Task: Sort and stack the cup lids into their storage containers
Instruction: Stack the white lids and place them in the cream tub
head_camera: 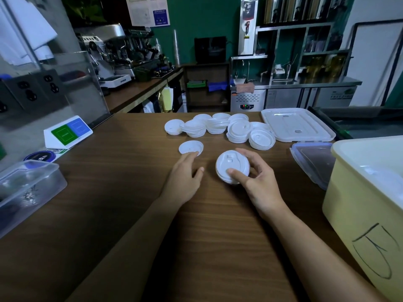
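Observation:
My right hand (259, 182) grips a small stack of white cup lids (232, 165) just above the wooden counter, thumb on top, fingers curled round the far edge. My left hand (185, 177) lies beside it with relaxed fingers, the fingertips touching a single white lid (189, 147) that lies flat on the counter. Several more white lids (218, 127) lie in loose piles further back. A pale yellow storage tub (349, 203) stands at the right edge. A clear plastic container (28, 188) sits at the left.
A large white tub cover (296, 125) lies behind the piles at the right, and a clear cover with a blue rim (314, 162) lies next to the yellow tub. A white sign stand with green and blue squares (67, 131) stands at the left.

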Demonstrator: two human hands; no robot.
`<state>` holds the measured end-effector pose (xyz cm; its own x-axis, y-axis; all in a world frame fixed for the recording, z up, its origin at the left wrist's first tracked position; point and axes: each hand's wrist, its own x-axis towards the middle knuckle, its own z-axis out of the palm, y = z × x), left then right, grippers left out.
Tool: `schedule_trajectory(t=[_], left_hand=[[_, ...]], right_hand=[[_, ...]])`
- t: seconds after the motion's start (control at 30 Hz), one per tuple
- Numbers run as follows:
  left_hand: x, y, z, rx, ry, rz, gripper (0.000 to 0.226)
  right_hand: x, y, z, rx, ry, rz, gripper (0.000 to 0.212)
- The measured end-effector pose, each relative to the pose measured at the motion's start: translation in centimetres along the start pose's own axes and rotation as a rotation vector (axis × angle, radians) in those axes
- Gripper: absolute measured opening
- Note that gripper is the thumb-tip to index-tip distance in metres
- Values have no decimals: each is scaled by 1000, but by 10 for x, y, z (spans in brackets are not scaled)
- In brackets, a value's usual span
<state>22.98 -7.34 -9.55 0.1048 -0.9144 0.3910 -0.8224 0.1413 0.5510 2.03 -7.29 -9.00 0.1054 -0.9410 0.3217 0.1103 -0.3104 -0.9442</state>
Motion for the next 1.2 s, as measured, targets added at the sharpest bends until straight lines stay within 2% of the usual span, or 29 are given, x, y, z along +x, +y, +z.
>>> schedule_trajectory(t=[0.1, 0.2, 0.4, 0.53, 0.6, 0.7, 0.8, 0.87, 0.97, 1.2], left_hand=[[12, 0, 7, 73, -117, -70, 66], [19, 1, 9, 144, -119, -85, 65], [17, 1, 8, 105, 74, -121, 32], [14, 4, 1, 138, 223, -133, 23], [12, 2, -1, 47, 252, -112, 23], [4, 7, -7, -336, 256, -125, 33], [0, 27, -10, -911, 131, -241, 31], [-3, 38, -6, -1076, 15, -255, 27], [-7, 44, 2, -1073, -81, -237, 25], [-5, 40, 10, -852, -58, -108, 28]], right_hand=[[1, 2, -1, 16, 20, -11, 45], [0, 2, -1, -19, 5, -17, 41], [0, 1, 0, -44, 16, -7, 39], [0, 1, 1, -8, 54, 2, 23], [1, 2, 0, 1, 81, 11, 20], [1, 3, -1, -5, 125, 10, 21], [1, 5, -2, -13, 146, -7, 26], [1, 6, -2, -11, 141, -14, 30], [2, 5, -2, -10, 104, -18, 31], [2, 1, 1, 64, 54, 62, 25]])
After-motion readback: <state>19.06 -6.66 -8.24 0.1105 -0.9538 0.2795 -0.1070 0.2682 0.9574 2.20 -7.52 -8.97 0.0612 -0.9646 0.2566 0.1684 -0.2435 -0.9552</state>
